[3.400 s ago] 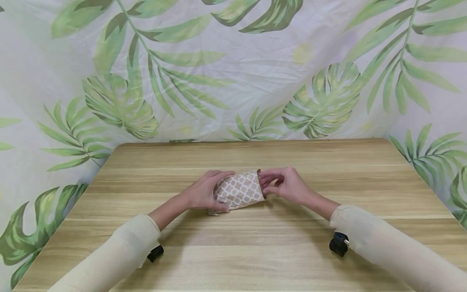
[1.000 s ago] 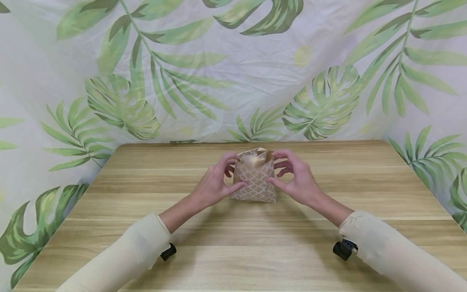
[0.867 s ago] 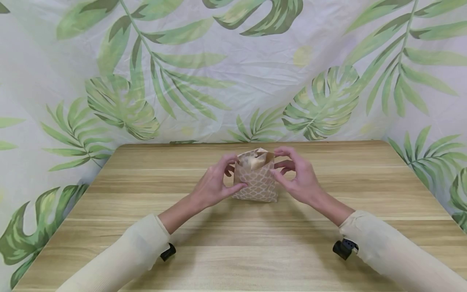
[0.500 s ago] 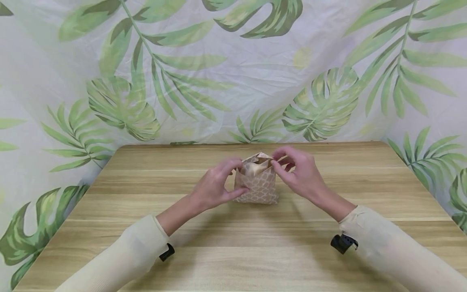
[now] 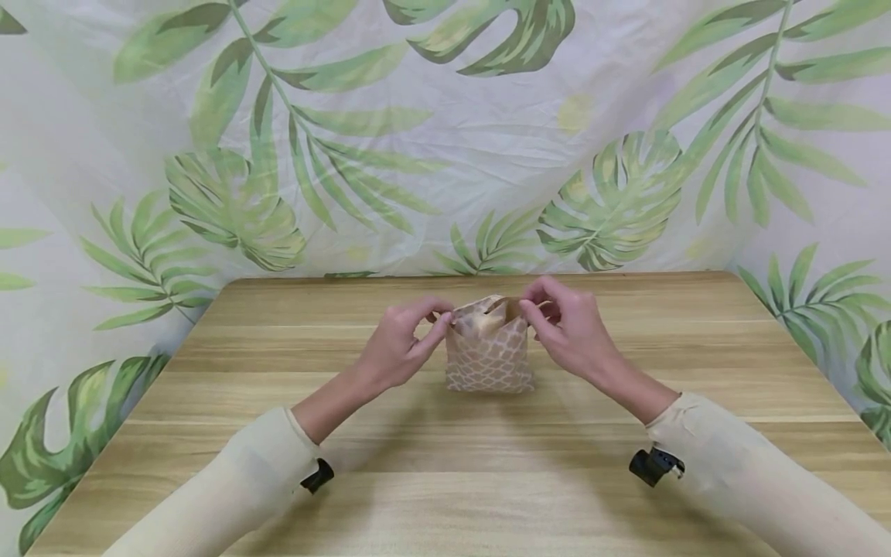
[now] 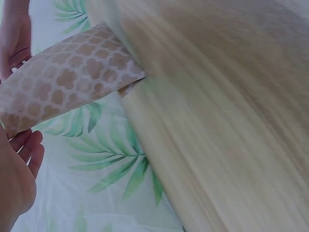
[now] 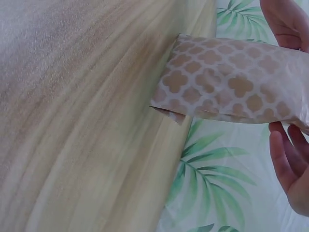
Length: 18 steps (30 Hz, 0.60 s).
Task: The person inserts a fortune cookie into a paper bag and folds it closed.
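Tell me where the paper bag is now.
In the head view the bag stands upright near the middle of the table, between the left hand and right hand, which pinch its top edge.

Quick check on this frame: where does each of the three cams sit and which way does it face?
Head: high, facing forward and down at the table; shows both sleeves, left hand and right hand pinching the paper bag top.
Left wrist: low by the tabletop, facing the bag; the palm edge shows.
Right wrist: low, facing the bag from the opposite side; fingers show.
All three share the bag.
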Motion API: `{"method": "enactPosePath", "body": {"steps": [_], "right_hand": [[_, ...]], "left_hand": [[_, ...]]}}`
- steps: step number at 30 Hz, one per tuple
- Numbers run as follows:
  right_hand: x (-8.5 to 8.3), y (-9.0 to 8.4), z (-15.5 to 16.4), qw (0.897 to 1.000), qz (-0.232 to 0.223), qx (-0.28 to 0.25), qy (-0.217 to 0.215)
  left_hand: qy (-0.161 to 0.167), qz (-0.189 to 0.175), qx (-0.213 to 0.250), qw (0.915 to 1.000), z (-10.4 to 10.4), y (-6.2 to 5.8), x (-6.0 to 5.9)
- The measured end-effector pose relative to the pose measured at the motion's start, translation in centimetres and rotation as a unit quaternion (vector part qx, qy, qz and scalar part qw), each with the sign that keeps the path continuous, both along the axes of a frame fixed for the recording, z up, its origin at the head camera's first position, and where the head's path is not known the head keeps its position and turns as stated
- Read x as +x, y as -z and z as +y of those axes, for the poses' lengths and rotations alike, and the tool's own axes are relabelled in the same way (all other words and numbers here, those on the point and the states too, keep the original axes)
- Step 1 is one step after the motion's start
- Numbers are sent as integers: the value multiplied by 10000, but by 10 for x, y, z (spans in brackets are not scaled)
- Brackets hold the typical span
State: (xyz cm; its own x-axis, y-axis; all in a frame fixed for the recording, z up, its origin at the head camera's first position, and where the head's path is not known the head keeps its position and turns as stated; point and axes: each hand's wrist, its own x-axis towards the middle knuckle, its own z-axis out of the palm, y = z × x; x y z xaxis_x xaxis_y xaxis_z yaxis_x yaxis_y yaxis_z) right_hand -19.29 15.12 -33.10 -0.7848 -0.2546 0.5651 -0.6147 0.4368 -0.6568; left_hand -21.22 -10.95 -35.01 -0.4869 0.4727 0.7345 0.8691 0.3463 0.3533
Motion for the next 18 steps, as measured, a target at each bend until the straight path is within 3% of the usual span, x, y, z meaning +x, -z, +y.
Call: {"method": "enactPosePath", "body": {"steps": [3, 8, 13, 18], "right_hand": [[-1, 2, 1, 9996, -151, -210, -114], [-1, 4, 0, 9984, -320, -425, -203], [-1, 3, -1, 9982, -331, -444, -240], [0, 2, -2, 9991, -156, -319, -248]], "left_hand": [[-75, -158, -44, 9998, 0, -7, -1], [-75, -599, -637, 9961, -3, -23, -2], [-210, -1043, -1450, 9837, -1, -45, -4], [-388, -1197, -2041, 9708, 4, -65, -4]]}}
